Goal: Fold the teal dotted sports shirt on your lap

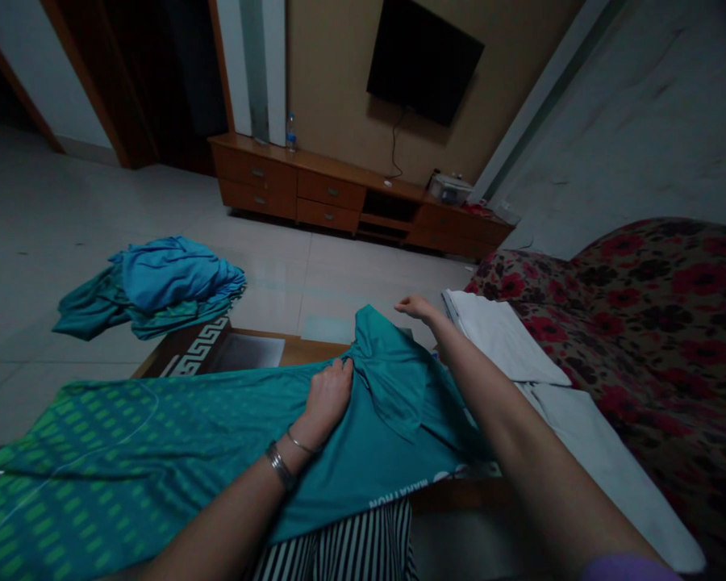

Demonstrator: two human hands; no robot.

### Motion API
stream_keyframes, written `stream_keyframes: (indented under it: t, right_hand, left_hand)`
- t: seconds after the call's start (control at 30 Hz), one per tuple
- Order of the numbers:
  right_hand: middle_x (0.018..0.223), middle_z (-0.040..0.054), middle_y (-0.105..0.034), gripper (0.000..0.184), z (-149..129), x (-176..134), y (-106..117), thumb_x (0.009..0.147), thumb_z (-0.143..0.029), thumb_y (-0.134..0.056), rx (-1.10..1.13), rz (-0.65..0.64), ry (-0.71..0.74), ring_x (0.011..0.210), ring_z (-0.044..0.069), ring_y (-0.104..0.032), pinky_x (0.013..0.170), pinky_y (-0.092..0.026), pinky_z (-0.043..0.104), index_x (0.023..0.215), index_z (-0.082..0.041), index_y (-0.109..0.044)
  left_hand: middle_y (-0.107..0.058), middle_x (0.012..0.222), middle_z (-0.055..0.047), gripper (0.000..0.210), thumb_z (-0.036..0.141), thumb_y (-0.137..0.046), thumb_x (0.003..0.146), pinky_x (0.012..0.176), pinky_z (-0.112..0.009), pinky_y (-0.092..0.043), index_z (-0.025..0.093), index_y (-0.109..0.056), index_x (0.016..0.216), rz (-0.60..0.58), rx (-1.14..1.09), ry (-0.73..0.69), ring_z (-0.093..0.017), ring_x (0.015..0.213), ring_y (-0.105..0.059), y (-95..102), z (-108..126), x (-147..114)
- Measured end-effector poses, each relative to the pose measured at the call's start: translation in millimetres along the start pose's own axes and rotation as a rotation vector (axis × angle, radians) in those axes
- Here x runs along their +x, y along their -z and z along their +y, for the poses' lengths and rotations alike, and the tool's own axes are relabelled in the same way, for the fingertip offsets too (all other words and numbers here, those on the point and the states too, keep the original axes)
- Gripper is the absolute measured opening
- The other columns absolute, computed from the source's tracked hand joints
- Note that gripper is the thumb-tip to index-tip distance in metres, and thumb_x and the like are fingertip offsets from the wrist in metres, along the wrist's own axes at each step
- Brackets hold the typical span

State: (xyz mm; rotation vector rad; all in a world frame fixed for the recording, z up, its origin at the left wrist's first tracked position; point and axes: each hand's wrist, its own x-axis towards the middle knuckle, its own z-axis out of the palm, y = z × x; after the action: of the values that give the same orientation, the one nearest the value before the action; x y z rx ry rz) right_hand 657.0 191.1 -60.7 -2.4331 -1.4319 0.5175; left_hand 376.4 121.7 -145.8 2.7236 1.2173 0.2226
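Teal jersey (175,436) spread across a low wooden surface (302,349), held down at the collar end.

The left hand (327,397) presses the cloth, fingers curled into a bunched fold; the right hand (416,307) reaches past the far sleeve, fingers together, whether pinching fabric I cannot tell. The slick cloth overhangs the near edge and could slide off. White folded laundry (502,335) lies beside it on the floral sofa (659,323).
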Motion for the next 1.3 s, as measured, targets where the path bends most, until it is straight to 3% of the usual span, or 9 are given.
stream_keyframes:
  t: [0.23, 0.47, 0.67, 0.77, 0.83, 0.9, 1.07, 1.17, 1.3]
  right_hand:
    - [0.098, 0.0140, -0.069, 0.041, -21, 0, -44, 0.072, -0.048, -0.072, -0.077, -0.075, -0.006, 0.089, 0.023, -0.064, 0.074, -0.046, 0.028, 0.094, -0.014, -0.067]
    - [0.082, 0.0021, -0.066, 0.014, -61, -26, -55, 0.076, -0.020, -0.063, 0.019, -0.180, 0.148, 0.071, 0.012, -0.060, 0.068, -0.046, 0.022, 0.089, -0.014, -0.063]
    - [0.107, 0.0040, -0.065, 0.024, -70, -125, -32, 0.079, -0.018, -0.064, 0.345, -0.718, 0.835, 0.099, 0.014, -0.059, 0.091, -0.045, 0.029, 0.104, -0.018, -0.064]
    - [0.110, 0.0037, -0.067, 0.028, -66, -140, -20, 0.081, -0.017, -0.062, 0.260, -0.935, 0.893, 0.102, 0.015, -0.059, 0.094, -0.044, 0.032, 0.109, -0.020, -0.066]
    - [0.112, 0.0044, -0.067, 0.033, -60, -121, -14, 0.080, -0.018, -0.064, 0.291, -0.960, 0.847, 0.102, 0.016, -0.060, 0.094, -0.045, 0.032, 0.113, -0.020, -0.066]
    - [0.113, 0.0056, -0.066, 0.038, -50, -84, -12, 0.077, -0.019, -0.067, 0.386, -0.795, 0.726, 0.100, 0.017, -0.061, 0.091, -0.047, 0.032, 0.115, -0.018, -0.066]
    - [0.100, 0.0079, -0.069, 0.041, -14, 9, -28, 0.072, -0.013, -0.065, 0.410, 0.035, 0.173, 0.085, 0.015, -0.064, 0.083, -0.051, 0.030, 0.113, -0.013, -0.065]
    - [0.092, 0.0094, -0.069, 0.041, 7, 26, -43, 0.072, -0.014, -0.065, 0.355, 0.134, 0.082, 0.081, 0.017, -0.064, 0.082, -0.052, 0.032, 0.113, -0.011, -0.064]
    - [0.101, 0.0107, -0.069, 0.035, 27, 10, -48, 0.074, -0.014, -0.063, 0.301, 0.208, 0.092, 0.093, 0.019, -0.064, 0.090, -0.048, 0.035, 0.108, -0.014, -0.066]
  left_hand:
    - [-0.058, 0.096, -0.013, 0.032, 0.017, -0.029, 0.096, 0.066, -0.030, -0.049, 0.015, -0.056, 0.113, 0.013, -0.017, 0.001, -0.022, 0.083, -0.063, -2.1, -1, -1]
    - [-0.060, 0.095, -0.013, 0.031, 0.014, -0.030, 0.095, 0.065, -0.030, -0.048, 0.014, -0.056, 0.113, 0.020, -0.051, -0.011, -0.023, 0.082, -0.064, -3.8, -2, -2]
    - [-0.067, 0.095, -0.014, 0.030, 0.022, -0.036, 0.096, 0.074, -0.033, -0.048, 0.013, -0.064, 0.103, -0.047, -0.189, -0.067, -0.024, 0.086, -0.064, -4.7, -8, -4]
    - [-0.068, 0.093, -0.014, 0.029, 0.029, -0.041, 0.095, 0.078, -0.033, -0.047, 0.015, -0.066, 0.098, -0.051, -0.227, -0.103, -0.025, 0.090, -0.063, -4.3, -9, -4]
    - [-0.067, 0.092, -0.015, 0.030, 0.025, -0.038, 0.096, 0.075, -0.035, -0.047, 0.014, -0.066, 0.098, -0.056, -0.183, -0.097, -0.026, 0.087, -0.064, -4.4, -8, -4]
    - [-0.066, 0.090, -0.015, 0.031, 0.018, -0.034, 0.095, 0.071, -0.036, -0.048, 0.013, -0.064, 0.099, -0.058, -0.132, -0.071, -0.027, 0.083, -0.064, -4.6, -6, -3]
    - [-0.061, 0.096, -0.012, 0.028, 0.016, -0.032, 0.095, 0.065, -0.032, -0.048, 0.015, -0.056, 0.110, 0.024, -0.053, -0.009, -0.024, 0.082, -0.063, -2.3, -3, -1]
    - [-0.058, 0.098, -0.011, 0.027, 0.019, -0.032, 0.096, 0.064, -0.031, -0.048, 0.016, -0.056, 0.106, 0.016, -0.034, 0.009, -0.024, 0.084, -0.062, -0.4, -3, -1]
    - [-0.057, 0.097, -0.010, 0.026, 0.019, -0.032, 0.096, 0.063, -0.032, -0.048, 0.017, -0.057, 0.104, 0.027, -0.031, 0.005, -0.024, 0.084, -0.062, -0.3, -3, -1]
